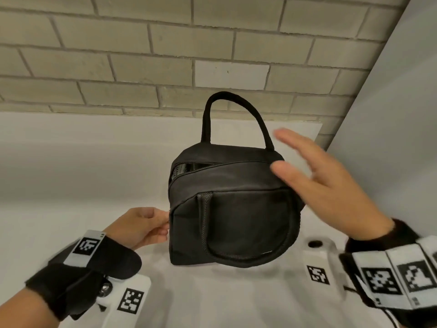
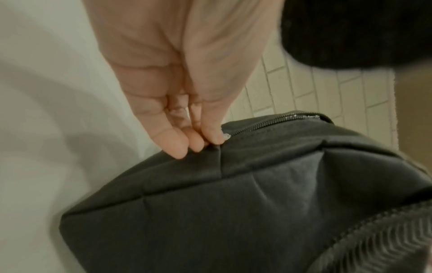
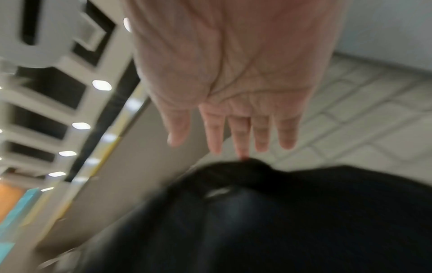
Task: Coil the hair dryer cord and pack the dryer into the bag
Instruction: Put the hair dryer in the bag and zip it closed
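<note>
A black fabric bag [image 1: 231, 209] stands on the white counter [image 1: 71, 185], one handle [image 1: 236, 98] upright and the other lying flat on its front. Its top zipper [image 1: 212, 165] gapes at the left end, where something glossy black [image 1: 189, 167] shows inside; no cord is visible. My left hand [image 1: 153, 223] pinches the bag [image 2: 233, 203] at its left side, with the fingertips [image 2: 180, 147] at the zipper's lower end. My right hand [image 1: 290, 152] hovers open and blurred beside the bag's upper right corner. In the right wrist view its fingers [image 3: 215, 140] are spread above the dark bag [image 3: 280, 221].
A pale brick wall [image 1: 165, 55] rises behind the counter, and a plain white wall [image 1: 390, 138] closes the right side. A small dark hole [image 1: 315, 244] sits in the white surface at the front right.
</note>
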Demonstrator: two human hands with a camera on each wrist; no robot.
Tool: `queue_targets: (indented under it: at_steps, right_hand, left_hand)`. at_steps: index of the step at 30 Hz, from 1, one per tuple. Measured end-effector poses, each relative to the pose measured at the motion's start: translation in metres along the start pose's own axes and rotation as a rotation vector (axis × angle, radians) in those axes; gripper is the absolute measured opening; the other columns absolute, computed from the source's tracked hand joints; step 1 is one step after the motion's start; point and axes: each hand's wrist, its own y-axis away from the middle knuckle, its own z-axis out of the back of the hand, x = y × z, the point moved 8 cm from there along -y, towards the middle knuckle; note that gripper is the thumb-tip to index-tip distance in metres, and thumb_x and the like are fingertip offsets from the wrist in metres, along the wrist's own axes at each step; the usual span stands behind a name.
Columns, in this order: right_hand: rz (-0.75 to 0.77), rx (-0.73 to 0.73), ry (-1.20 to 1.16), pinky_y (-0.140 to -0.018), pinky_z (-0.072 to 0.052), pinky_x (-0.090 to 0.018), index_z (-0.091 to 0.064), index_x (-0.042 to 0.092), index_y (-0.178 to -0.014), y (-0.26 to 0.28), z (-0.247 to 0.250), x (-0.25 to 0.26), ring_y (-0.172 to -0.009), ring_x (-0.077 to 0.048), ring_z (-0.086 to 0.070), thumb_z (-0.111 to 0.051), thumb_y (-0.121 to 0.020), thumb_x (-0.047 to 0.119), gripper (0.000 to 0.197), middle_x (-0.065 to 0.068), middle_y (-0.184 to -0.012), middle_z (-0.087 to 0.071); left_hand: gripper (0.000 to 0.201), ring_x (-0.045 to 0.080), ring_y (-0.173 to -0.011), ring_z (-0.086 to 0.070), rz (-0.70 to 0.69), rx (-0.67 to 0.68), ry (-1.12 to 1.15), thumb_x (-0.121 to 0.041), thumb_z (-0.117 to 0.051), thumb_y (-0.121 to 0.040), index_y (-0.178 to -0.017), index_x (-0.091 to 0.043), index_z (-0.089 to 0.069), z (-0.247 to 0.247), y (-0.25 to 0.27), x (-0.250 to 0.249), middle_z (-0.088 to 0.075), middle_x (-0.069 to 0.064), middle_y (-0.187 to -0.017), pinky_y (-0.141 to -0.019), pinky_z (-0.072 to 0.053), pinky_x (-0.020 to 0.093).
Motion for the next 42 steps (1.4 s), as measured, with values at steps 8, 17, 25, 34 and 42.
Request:
queue_targets:
  at_steps: [8, 17, 25, 34, 42]
  right_hand:
    - [0.404, 0.460, 0.394, -0.107, -0.023, -0.031, -0.046, 0.014, -0.130, -0.034, -0.094, 0.091, -0.129, -0.020, -0.036, -0.046, -0.091, 0.036, 0.045, -0.005, -0.139, -0.047]
    - [0.309, 0.171, 0.568, -0.062, -0.032, -0.031, -0.053, 0.016, -0.106, -0.044, -0.123, 0.080, -0.080, -0.022, -0.058, -0.044, -0.077, 0.067, 0.059, -0.001, -0.087, -0.067]
    - [0.252, 0.124, 0.391, -0.057, -0.035, -0.031, -0.051, 0.011, -0.094, -0.055, -0.132, 0.086, -0.084, -0.023, -0.055, -0.053, -0.087, 0.034, 0.024, -0.004, -0.089, -0.063]
    - [0.223, 0.070, 0.461, -0.068, -0.031, -0.032, -0.058, 0.016, -0.093, -0.062, -0.131, 0.081, -0.074, -0.020, -0.049, -0.040, -0.092, 0.032, 0.024, -0.002, -0.080, -0.064]
    - [0.324, -0.241, 0.506, -0.066, -0.012, -0.031, -0.059, 0.010, -0.057, -0.055, -0.117, 0.098, -0.065, -0.022, -0.036, -0.064, -0.071, 0.019, 0.018, -0.005, -0.064, -0.054]
  left_hand:
    - [0.022, 0.007, -0.040, -0.055, -0.119, -0.024, -0.178, -0.006, -0.056, -0.085, -0.064, -0.006, -0.062, 0.022, 0.012, -0.050, -0.059, -0.001, -0.044, -0.039, -0.048, 0.015]
    - [0.020, 0.003, -0.040, -0.052, -0.379, -0.115, -0.520, -0.015, -0.061, -0.082, -0.065, -0.006, -0.067, 0.019, 0.046, -0.128, -0.058, 0.002, -0.052, -0.050, -0.046, 0.018]
    - [0.021, 0.009, -0.053, -0.047, -0.432, -0.135, -0.711, -0.017, -0.057, -0.081, -0.061, -0.014, -0.062, 0.012, 0.052, -0.130, -0.055, -0.003, -0.058, -0.054, -0.036, 0.019]
    - [0.022, 0.003, -0.079, -0.056, -0.561, -0.042, -0.416, -0.033, -0.041, -0.071, -0.077, -0.026, -0.061, 0.014, 0.045, -0.104, -0.061, -0.007, -0.085, -0.068, -0.040, 0.020]
    - [0.028, -0.005, -0.067, -0.063, -0.795, -0.084, -0.243, 0.000, -0.063, -0.078, -0.074, -0.028, -0.064, 0.014, 0.035, -0.090, -0.071, -0.018, -0.069, -0.066, -0.048, 0.005]
